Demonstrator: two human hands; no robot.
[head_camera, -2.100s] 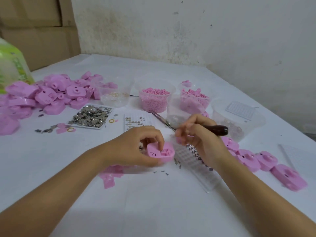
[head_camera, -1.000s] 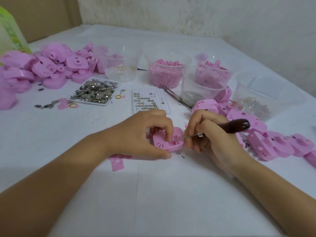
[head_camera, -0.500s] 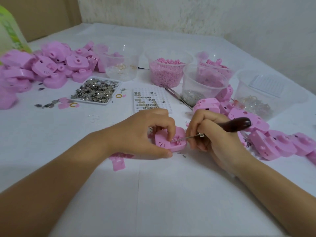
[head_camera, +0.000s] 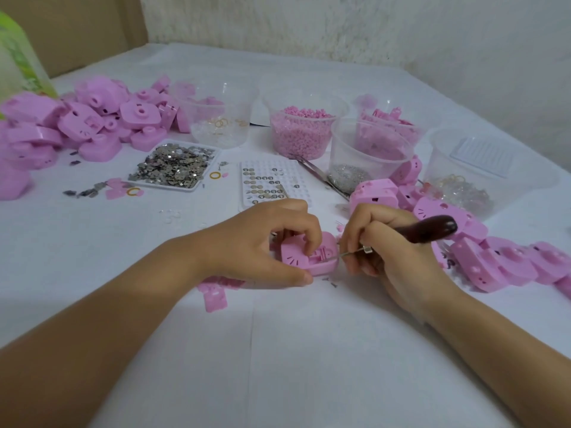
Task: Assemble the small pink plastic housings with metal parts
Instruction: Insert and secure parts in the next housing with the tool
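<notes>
My left hand pinches a small pink housing against the white table, thumb at its near edge and index finger on top. My right hand grips a pick tool with a dark wooden handle; its thin metal tip reaches into the housing's recess. A white tray of flat metal parts lies behind at the left. A perforated white tray with small metal discs sits just behind my left hand.
A heap of pink housings fills the far left and a row of them lies at the right. Clear cups with rings, pink pellets, pink pieces and mixed parts stand at the back. Tweezers lie between them.
Between the oldest frame and one second ago, the view shifted and my right hand brought the tool tip down into the housing. Since then both hands have stayed nearly still.
</notes>
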